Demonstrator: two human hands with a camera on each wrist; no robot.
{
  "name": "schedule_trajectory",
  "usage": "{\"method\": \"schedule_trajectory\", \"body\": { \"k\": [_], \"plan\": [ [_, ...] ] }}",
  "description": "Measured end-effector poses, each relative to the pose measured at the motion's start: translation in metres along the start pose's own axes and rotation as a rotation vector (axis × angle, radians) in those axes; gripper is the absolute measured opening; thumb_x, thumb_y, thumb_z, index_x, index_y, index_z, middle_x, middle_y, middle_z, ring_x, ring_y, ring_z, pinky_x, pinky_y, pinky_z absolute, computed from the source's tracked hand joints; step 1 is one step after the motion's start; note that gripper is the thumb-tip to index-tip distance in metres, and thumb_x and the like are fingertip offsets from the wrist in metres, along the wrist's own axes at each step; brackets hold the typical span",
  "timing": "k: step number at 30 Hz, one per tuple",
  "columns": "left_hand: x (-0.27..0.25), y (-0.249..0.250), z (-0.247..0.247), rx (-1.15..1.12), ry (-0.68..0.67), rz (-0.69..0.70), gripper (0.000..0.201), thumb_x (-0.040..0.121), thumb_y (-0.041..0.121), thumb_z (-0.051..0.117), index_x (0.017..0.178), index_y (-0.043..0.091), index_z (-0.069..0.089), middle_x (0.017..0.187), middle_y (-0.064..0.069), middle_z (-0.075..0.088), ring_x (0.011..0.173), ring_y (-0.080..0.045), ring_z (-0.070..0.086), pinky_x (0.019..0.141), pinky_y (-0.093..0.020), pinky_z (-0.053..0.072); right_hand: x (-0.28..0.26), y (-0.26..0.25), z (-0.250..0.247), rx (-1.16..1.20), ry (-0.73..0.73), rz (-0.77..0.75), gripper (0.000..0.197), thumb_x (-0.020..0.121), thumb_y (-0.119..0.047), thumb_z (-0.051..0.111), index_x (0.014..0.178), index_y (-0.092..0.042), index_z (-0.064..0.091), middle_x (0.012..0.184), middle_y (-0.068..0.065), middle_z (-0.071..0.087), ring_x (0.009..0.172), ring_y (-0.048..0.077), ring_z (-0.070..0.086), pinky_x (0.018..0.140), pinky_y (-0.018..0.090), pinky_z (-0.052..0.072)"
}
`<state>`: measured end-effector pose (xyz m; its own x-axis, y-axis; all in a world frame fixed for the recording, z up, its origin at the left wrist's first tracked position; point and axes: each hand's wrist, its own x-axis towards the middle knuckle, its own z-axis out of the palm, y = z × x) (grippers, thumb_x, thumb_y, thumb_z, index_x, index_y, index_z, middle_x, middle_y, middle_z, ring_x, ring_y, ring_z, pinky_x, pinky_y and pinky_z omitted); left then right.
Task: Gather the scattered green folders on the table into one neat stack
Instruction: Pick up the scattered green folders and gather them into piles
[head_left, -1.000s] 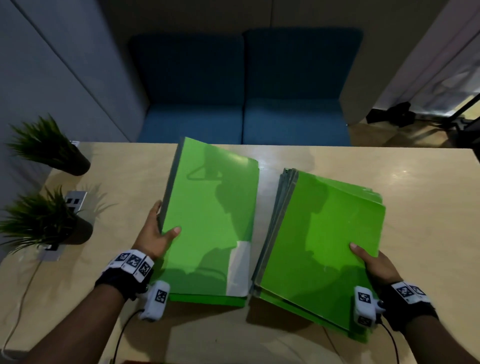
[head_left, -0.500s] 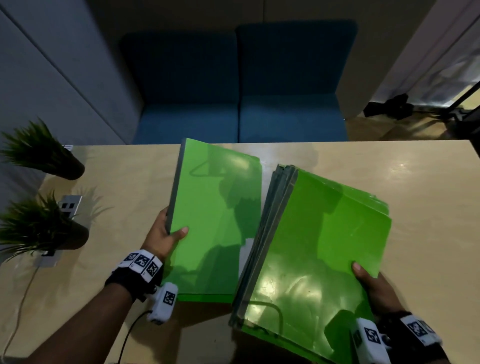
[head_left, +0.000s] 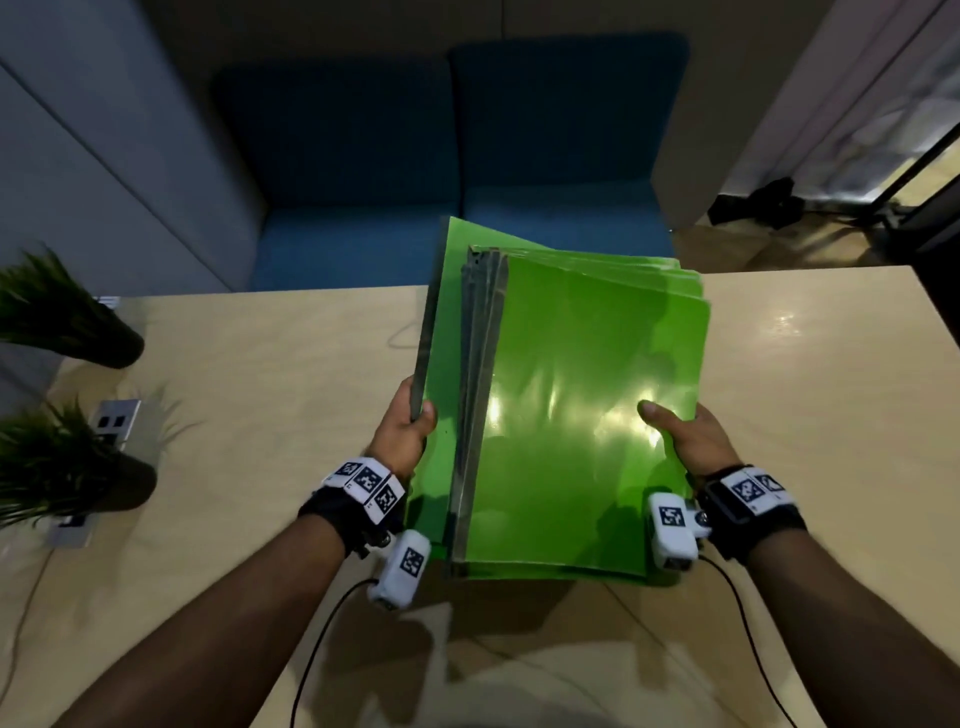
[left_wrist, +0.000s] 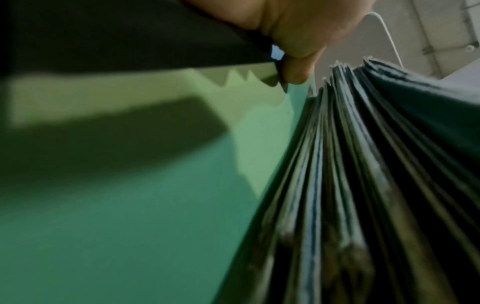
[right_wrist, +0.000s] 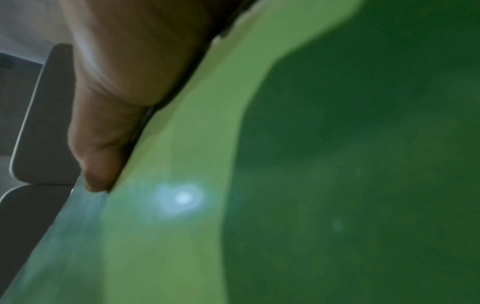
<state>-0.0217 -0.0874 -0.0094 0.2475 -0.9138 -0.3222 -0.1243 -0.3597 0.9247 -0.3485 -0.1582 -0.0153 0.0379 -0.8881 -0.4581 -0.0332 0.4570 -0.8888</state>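
A thick bundle of green folders (head_left: 587, 415) lies on top of a single green folder (head_left: 441, 332), both lifted off the wooden table (head_left: 260, 374). My left hand (head_left: 402, 436) grips the lower folder's grey spine, thumb on top. My right hand (head_left: 680, 436) holds the bundle's right edge, thumb pressed on the glossy top cover. The left wrist view shows my thumb (left_wrist: 296, 67) on the lower folder (left_wrist: 155, 205) beside the bundle's fanned spines (left_wrist: 363, 185). In the right wrist view my thumb (right_wrist: 103, 144) lies on the top green cover (right_wrist: 337, 185). Fingers under the folders are hidden.
Two potted plants (head_left: 57, 457) stand at the table's left edge beside a socket box (head_left: 117, 418). A blue sofa (head_left: 452, 171) sits beyond the far edge. Camera cables (head_left: 322, 623) trail from both wrists over the near table.
The right-hand bundle has swung left and up, landing over the left-hand folder. Both hands drew together and lifted the folders toward me.
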Motion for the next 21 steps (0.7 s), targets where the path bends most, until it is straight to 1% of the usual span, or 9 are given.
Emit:
{"method": "schedule_trajectory", "body": {
  "k": [4, 6, 8, 10, 12, 13, 16, 18, 21],
  "plan": [
    [-0.004, 0.001, 0.009, -0.049, 0.032, -0.002, 0.032, 0.098, 0.011, 0.039, 0.124, 0.028, 0.048, 0.110, 0.003, 0.062, 0.102, -0.014, 0.055, 0.090, -0.030, 0.042, 0.008, -0.002, 0.016, -0.041, 0.011, 0.018, 0.059, 0.071, -0.043, 0.083, 0.120, -0.016, 0.065, 0.106, 0.008, 0.073, 0.099, 0.033, 0.069, 0.088, 0.048, 0.055],
    [-0.009, 0.007, 0.012, -0.141, 0.031, -0.009, 0.031, 0.094, 0.003, 0.043, 0.120, 0.019, 0.050, 0.090, 0.002, 0.065, 0.079, -0.011, 0.059, 0.072, -0.025, 0.048, 0.011, 0.009, 0.019, -0.005, -0.012, 0.046, 0.090, 0.045, -0.063, 0.088, 0.120, -0.019, 0.065, 0.110, 0.007, 0.074, 0.103, 0.035, 0.069, 0.096, 0.057, 0.050],
    [-0.014, 0.008, 0.013, -0.224, 0.005, -0.022, 0.031, 0.093, -0.001, 0.043, 0.121, 0.009, 0.049, 0.079, 0.003, 0.066, 0.065, -0.006, 0.061, 0.059, -0.018, 0.048, 0.012, 0.018, 0.021, 0.020, -0.041, 0.074, 0.100, 0.033, -0.066, 0.090, 0.119, -0.021, 0.065, 0.111, 0.009, 0.074, 0.103, 0.036, 0.068, 0.095, 0.059, 0.050],
    [-0.020, 0.006, 0.010, -0.222, -0.007, -0.069, 0.039, 0.098, 0.034, 0.040, 0.131, 0.014, 0.048, 0.102, -0.002, 0.066, 0.087, -0.012, 0.065, 0.072, -0.021, 0.050, 0.009, 0.021, 0.024, 0.023, -0.070, 0.095, 0.104, 0.028, -0.067, 0.090, 0.117, -0.021, 0.064, 0.108, 0.009, 0.075, 0.099, 0.035, 0.070, 0.091, 0.057, 0.053],
    [-0.024, 0.003, 0.004, -0.244, -0.084, -0.116, 0.074, 0.075, 0.078, 0.036, 0.130, 0.030, 0.048, 0.117, 0.006, 0.065, 0.104, -0.008, 0.063, 0.081, -0.022, 0.051, 0.007, 0.027, 0.023, 0.033, -0.081, 0.115, 0.109, 0.025, -0.068, 0.090, 0.118, -0.018, 0.063, 0.101, 0.006, 0.077, 0.091, 0.031, 0.072, 0.088, 0.055, 0.056],
    [-0.026, 0.002, 0.002, -0.248, -0.129, -0.116, 0.088, 0.062, 0.087, 0.038, 0.131, 0.032, 0.046, 0.120, 0.011, 0.064, 0.108, -0.003, 0.061, 0.084, -0.020, 0.051, 0.005, 0.029, 0.023, 0.047, -0.086, 0.114, 0.112, 0.024, -0.069, 0.089, 0.119, -0.016, 0.063, 0.098, 0.005, 0.077, 0.088, 0.028, 0.073, 0.087, 0.053, 0.056],
    [-0.028, 0.001, -0.001, -0.215, -0.201, -0.163, 0.114, 0.050, 0.088, 0.055, 0.142, 0.024, 0.035, 0.136, 0.003, 0.053, 0.124, -0.013, 0.051, 0.104, -0.036, 0.042, 0.003, 0.030, 0.026, 0.043, -0.079, 0.088, 0.101, 0.044, -0.058, 0.091, 0.129, -0.013, 0.059, 0.101, 0.004, 0.076, 0.090, 0.026, 0.073, 0.087, 0.048, 0.057],
    [-0.027, -0.001, -0.002, -0.237, -0.220, -0.239, 0.113, 0.050, 0.077, 0.066, 0.142, 0.021, 0.035, 0.138, -0.003, 0.052, 0.126, -0.021, 0.050, 0.106, -0.042, 0.039, 0.004, 0.031, 0.027, 0.035, -0.068, 0.061, 0.066, 0.075, -0.028, 0.083, 0.132, -0.013, 0.054, 0.102, 0.003, 0.073, 0.081, 0.017, 0.074, 0.075, 0.037, 0.061],
    [-0.024, -0.001, -0.004, -0.165, -0.250, -0.299, 0.122, 0.038, 0.075, 0.073, 0.139, 0.016, 0.038, 0.139, -0.005, 0.050, 0.125, -0.023, 0.049, 0.106, -0.042, 0.039, 0.006, 0.031, 0.027, 0.013, -0.058, 0.052, 0.045, 0.087, -0.002, 0.069, 0.128, -0.012, 0.054, 0.097, 0.004, 0.071, 0.066, 0.008, 0.073, 0.057, 0.024, 0.058]
  ]
}}
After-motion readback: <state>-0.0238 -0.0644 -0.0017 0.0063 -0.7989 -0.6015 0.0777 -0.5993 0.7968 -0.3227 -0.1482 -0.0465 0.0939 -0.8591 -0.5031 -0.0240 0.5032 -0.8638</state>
